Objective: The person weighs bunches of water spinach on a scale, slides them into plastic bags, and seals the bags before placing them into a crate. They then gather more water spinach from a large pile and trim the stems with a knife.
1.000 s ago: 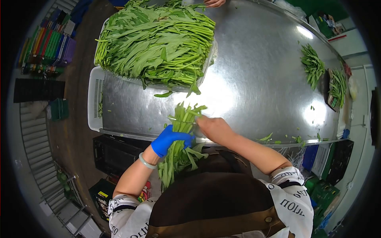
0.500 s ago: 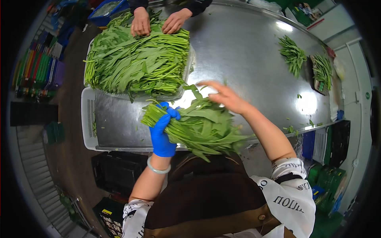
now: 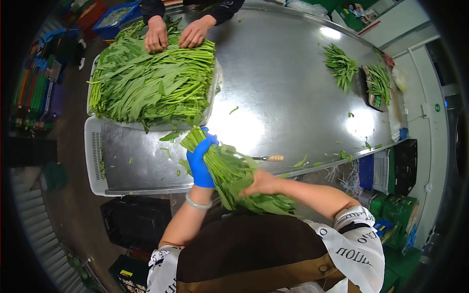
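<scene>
My left hand [image 3: 200,158], in a blue glove, is closed around the stem end of a bunch of water spinach [image 3: 229,173]. The cut stems point up toward the table, and the leaves hang toward my apron. Against the leafy part, my bare right hand [image 3: 261,183] is closed on the leaves, its fingertips partly hidden among them. Just beyond the bunch lies a knife [image 3: 271,158] with a light wooden handle, its blade partly covered by leaves. A large stack of water spinach [image 3: 156,88] fills a white crate [image 3: 215,93] at the upper left.
Across the table, a co-worker's two hands [image 3: 175,36] rest on the stack. On the metal table [image 3: 278,73] lie a loose bunch [image 3: 341,67] and a filled dark tray [image 3: 376,88] at the right, plus leaf scraps. Below the table's left edge sits a black crate [image 3: 134,222].
My right hand has come down from above the leaves onto them. The bunch now hangs more steeply toward me. The knife on the table has come into view.
</scene>
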Tool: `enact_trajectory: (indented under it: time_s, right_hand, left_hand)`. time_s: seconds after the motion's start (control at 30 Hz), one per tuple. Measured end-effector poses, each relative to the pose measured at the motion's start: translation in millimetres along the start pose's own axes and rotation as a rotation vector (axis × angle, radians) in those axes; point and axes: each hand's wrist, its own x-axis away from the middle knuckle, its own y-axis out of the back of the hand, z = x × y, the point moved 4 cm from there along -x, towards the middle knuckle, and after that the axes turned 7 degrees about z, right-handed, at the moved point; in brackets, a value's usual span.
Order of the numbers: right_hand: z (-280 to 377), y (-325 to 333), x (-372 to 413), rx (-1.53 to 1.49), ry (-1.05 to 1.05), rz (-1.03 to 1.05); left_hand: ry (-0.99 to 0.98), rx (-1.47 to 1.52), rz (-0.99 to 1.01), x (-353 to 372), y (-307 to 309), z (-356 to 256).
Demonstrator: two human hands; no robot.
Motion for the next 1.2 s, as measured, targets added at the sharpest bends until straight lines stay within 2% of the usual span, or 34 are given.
enact_trajectory:
  time_s: [0.07, 0.13, 0.17, 0.2, 0.23, 0.27, 0.3, 0.33, 0.4, 0.43, 0.53, 0.57, 0.6, 0.63, 0.67, 0.7, 0.73, 0.77, 0.8, 0.83, 0.9, 0.93, 0.97, 1.0, 1.03, 1.07, 1.13, 1.2]
  right_hand:
    - [-10, 25, -17, 0.192, -0.034, 0.028]
    - [2, 43, -2, 0.347, -0.178, 0.048]
    - [15, 41, 4, 0.381, -0.298, 0.091]
    - [-7, 29, 7, 0.357, -0.029, 0.054]
    - [-35, 16, 3, 0.278, 0.122, 0.106]
    - [-29, 8, 8, -0.208, 0.156, 0.305]
    - [-40, 2, 8, -0.462, 0.146, 0.376]
    - [-48, -6, 2, -0.457, 0.234, 0.314]
    - [-52, -25, -14, -0.425, 0.401, 0.268]
    - [-54, -24, -17, -0.457, 0.43, 0.186]
    - [-24, -1, 1, -0.03, 0.322, -0.084]
    - [-26, 8, 3, 0.044, 0.228, -0.166]
    - [-21, 20, 3, 0.276, 0.224, -0.211]
    - [-23, 33, 8, 0.116, 0.057, -0.183]
    - [-30, 46, 9, 0.179, 0.116, -0.182]
    - [-69, 56, -4, 0.074, 0.079, -0.168]
    - [-88, 68, -8, 0.275, -0.093, -0.259]
    - [-89, 80, -6, 0.623, -0.492, -0.346]
    - [-103, 91, -5, 0.79, -0.544, -0.353]
    - [-117, 95, -5, 0.719, -0.411, -0.391]
    - [-97, 98, 5, 0.515, -0.166, -0.309]
    - [-85, 88, 9, 0.385, -0.057, -0.269]
    - [-77, 87, 10, 0.57, -0.276, -0.319]
    - [-66, 88, 8, 0.636, -0.311, -0.302]
    - [-55, 88, 7, 0.695, -0.351, -0.29]
    - [-45, 91, 10, 0.76, -0.395, -0.282]
    - [-23, 90, 26, 0.748, -0.312, -0.266]
    - [3, 89, 49, 0.773, -0.296, -0.267]
  left_hand:
    - [-0.148, -0.414, 0.139, 3, 11, 2]
    - [0.35, 0.17, -0.053, 8, 3, -6]
    - [0.423, 0.236, -0.015, 12, 26, 8]
    - [0.371, 0.233, 0.046, 14, 38, 16]
    - [0.373, 0.314, 0.133, 13, 37, 16]
    - [0.369, 0.42, 0.12, 11, 36, 18]
    - [0.271, 0.386, 0.24, 6, 41, 24]
    - [0.25, 0.399, 0.227, 4, 34, 26]
    - [0.264, 0.513, 0.373, -7, 27, 34]
    - [0.303, 0.508, 0.379, -13, 27, 35]
    - [0.326, 0.42, 0.334, -16, 19, 23]
    - [0.366, 0.407, 0.361, -15, 20, 22]
    - [0.397, 0.389, 0.375, -13, 27, 25]
    - [0.471, 0.453, 0.271, -15, 45, 36]
    - [0.538, 0.522, 0.166, -16, 70, 53]
    - [0.562, 0.364, 0.197, -16, 95, 76]
    - [0.592, 0.213, 0.234, -18, 117, 100]
    - [0.618, 0.111, 0.183, -14, 132, 118]
    - [0.656, 0.014, 0.14, -10, 139, 129]
    - [0.651, -0.072, 0.118, -10, 136, 126]
    - [0.666, -0.226, 0.057, -1, 127, 115]
    - [0.844, -0.055, 0.019, 1, 125, 109]
    - [0.762, 0.036, 0.118, -3, 114, 111]
    - [0.669, 0.124, 0.222, -7, 105, 116]
    - [0.741, 0.22, 0.272, -5, 104, 122]
    - [0.742, 0.11, 0.416, -11, 100, 133]
    - [0.545, -0.272, 0.396, -2, 79, 115]
    - [0.778, 0.081, 0.326, -23, 124, 129]
